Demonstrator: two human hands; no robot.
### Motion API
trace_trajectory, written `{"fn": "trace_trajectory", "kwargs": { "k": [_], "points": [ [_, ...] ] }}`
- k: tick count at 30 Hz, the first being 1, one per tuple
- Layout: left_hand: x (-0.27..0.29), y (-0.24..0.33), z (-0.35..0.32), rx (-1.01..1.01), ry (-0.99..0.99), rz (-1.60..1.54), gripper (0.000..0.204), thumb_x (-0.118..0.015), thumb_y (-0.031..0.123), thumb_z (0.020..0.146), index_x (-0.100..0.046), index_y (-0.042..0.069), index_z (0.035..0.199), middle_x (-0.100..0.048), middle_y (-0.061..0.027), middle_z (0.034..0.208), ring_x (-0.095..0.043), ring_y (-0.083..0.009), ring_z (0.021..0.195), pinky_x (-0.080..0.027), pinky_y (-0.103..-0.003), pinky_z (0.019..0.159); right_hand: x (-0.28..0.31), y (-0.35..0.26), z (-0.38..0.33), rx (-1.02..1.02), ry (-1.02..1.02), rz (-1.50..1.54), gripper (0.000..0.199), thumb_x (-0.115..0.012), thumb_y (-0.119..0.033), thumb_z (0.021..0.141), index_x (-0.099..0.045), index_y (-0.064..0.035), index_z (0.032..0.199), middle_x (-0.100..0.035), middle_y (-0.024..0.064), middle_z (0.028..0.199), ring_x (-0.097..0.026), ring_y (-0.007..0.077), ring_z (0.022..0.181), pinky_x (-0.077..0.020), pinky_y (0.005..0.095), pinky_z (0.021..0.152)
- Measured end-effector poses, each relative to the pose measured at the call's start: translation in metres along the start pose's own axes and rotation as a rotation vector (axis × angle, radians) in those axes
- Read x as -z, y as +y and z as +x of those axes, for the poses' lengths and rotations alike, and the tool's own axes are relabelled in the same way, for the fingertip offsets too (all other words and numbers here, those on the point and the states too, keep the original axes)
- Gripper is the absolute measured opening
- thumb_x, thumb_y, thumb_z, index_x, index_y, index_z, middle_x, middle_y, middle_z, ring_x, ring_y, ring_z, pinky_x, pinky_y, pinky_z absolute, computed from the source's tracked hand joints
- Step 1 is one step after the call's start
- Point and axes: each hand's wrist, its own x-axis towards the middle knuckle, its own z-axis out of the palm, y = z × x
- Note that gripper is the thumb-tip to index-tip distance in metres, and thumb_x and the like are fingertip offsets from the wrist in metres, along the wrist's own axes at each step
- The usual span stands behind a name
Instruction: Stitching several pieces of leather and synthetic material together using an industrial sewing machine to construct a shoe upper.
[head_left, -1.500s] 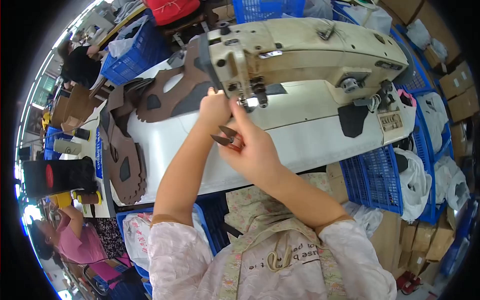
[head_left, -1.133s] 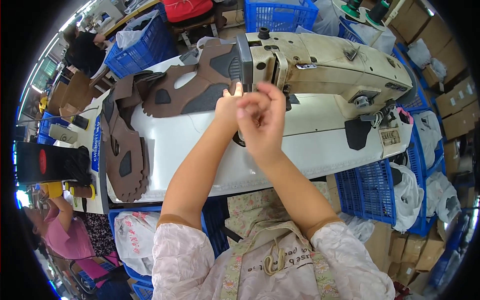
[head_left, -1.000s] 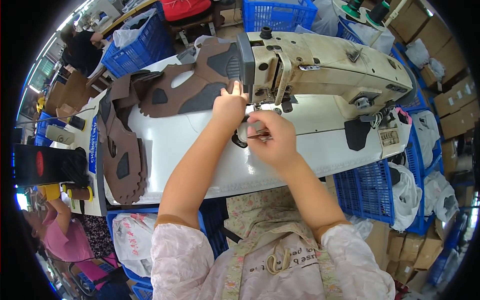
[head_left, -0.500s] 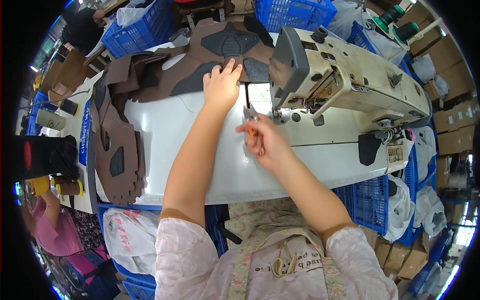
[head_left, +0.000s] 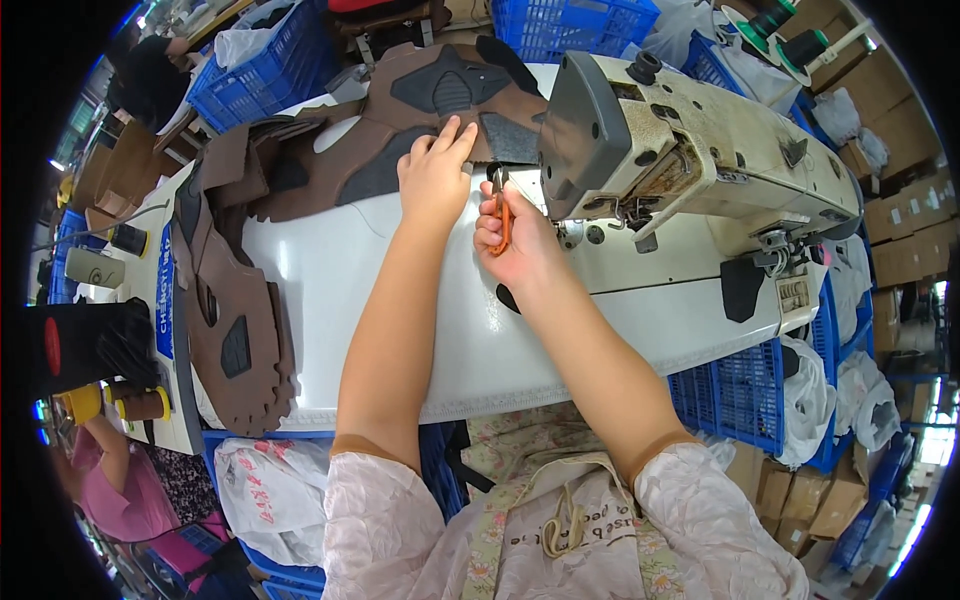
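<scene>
A long run of brown panels (head_left: 300, 188) with black patches lies across the far side of the white sewing table (head_left: 460, 340) and hangs down its left side. My left hand (head_left: 436, 178) rests flat on the panels' near edge, fingers spread, beside a dark grey patch (head_left: 508, 138). In my right hand (head_left: 522, 238) is a pair of small orange-handled thread snips (head_left: 503, 222), fingers wrapped round the handles. The snips' blades point away from me, close to the panels' edge. Just right of them stands the head of the sewing machine (head_left: 600, 140); a dark oval (head_left: 507, 297) shows beneath my right wrist.
Blue crates (head_left: 575, 28) stand behind the table, and another blue crate (head_left: 730, 395) is at the near right. Green thread cones (head_left: 772, 18) rise at the back right. A loose black piece (head_left: 741, 290) lies by the machine's base. Someone in pink (head_left: 120, 480) sits at the left.
My right hand has moved away from me with the snips, bringing their blades up to the panels' edge. My left hand stays on the panels. The whole view has shifted slightly.
</scene>
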Motion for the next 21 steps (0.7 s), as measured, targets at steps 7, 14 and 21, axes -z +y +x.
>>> {"fn": "trace_trajectory", "kwargs": {
  "k": [7,14,21],
  "points": [
    [0.001,0.001,-0.003,0.002,-0.004,0.000,0.062,-0.060,0.006,0.073,-0.059,0.023,0.132,-0.055,-0.0009,0.140,-0.054,-0.0255,0.113,-0.042,-0.042,0.091,-0.005,0.002,0.001,0.010,0.026,0.023,0.023,-0.050,-0.032,0.101,-0.058,-0.0098,0.102,-0.049,-0.0004,0.076,-0.042,0.0084,0.059,-0.0348,0.0219,0.048],
    [0.001,-0.001,-0.001,0.013,-0.015,-0.030,0.063,-0.059,0.005,0.074,-0.058,0.022,0.134,-0.054,-0.0018,0.141,-0.053,-0.0264,0.117,-0.042,-0.043,0.094,-0.003,0.004,-0.020,0.018,0.097,-0.086,0.027,-0.052,-0.031,0.101,-0.057,-0.0078,0.114,-0.048,-0.0006,0.073,-0.040,0.0080,0.055,-0.0320,0.0217,0.045],
    [0.014,0.024,0.027,-0.160,0.075,0.094,0.059,-0.064,0.007,0.074,-0.058,0.021,0.131,-0.055,-0.0075,0.136,-0.047,-0.0301,0.126,-0.041,-0.045,0.098,0.044,-0.018,-0.097,-0.292,-0.322,-0.387,0.042,-0.049,-0.036,0.101,-0.052,-0.0044,0.129,-0.054,0.0003,0.076,-0.042,0.0076,0.050,-0.0304,0.0214,0.041]
  ]
}}
